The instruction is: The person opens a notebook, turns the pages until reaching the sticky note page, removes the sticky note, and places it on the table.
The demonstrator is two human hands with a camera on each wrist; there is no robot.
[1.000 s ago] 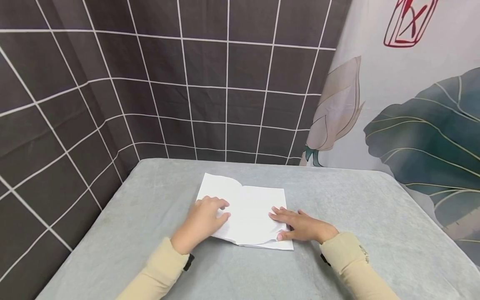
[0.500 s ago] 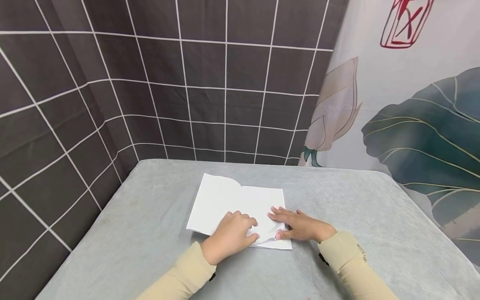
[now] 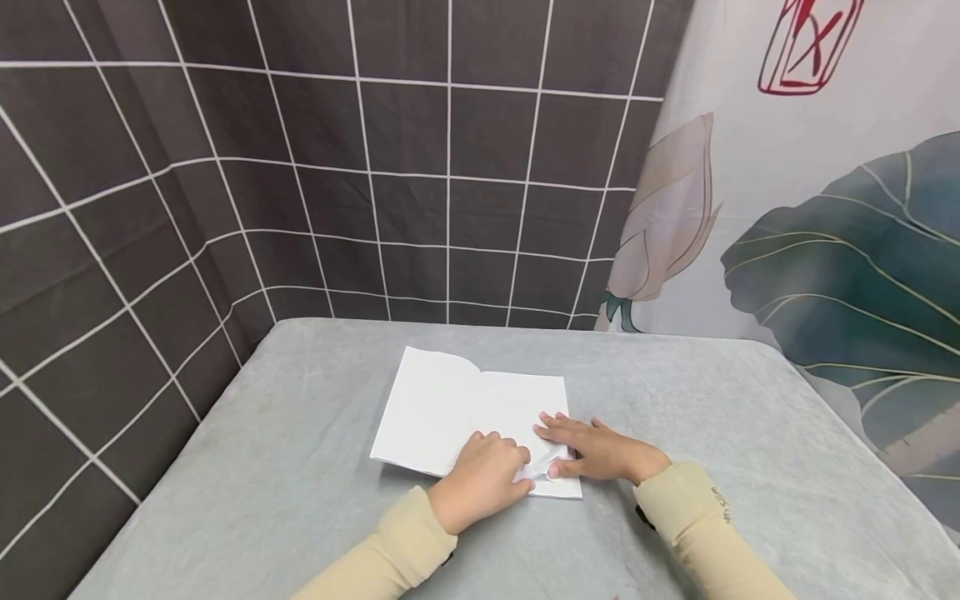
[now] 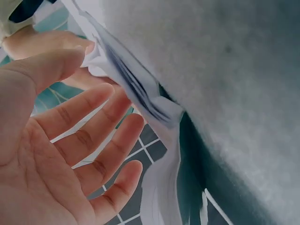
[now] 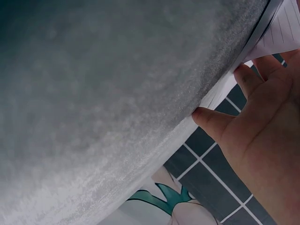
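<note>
An open notebook (image 3: 431, 408) with white pages lies on the grey cloth. Across the lower middle of the spread is my left hand (image 3: 483, 479), thumb toward the near edge and close to a raised, creased corner of the right page (image 3: 551, 457). In the left wrist view its fingers (image 4: 79, 138) are loosely bent and spread, with a gap between thumb and forefinger. My right hand (image 3: 600, 450) rests on the notebook's right edge, fingers extended over the page and thumb by the crease. Ruled lines show on a sheet (image 5: 281, 33) in the right wrist view.
A grey cloth (image 3: 300, 500) covers the table around the notebook. Behind it hangs a dark curtain (image 3: 405, 204) with a white grid. To the right is a pale hanging (image 3: 787, 167) printed with a flower bud and leaves.
My left hand has moved right from the left page, across the notebook's lower middle, to near the right hand. The right hand has stayed about where it was on the right edge.
</note>
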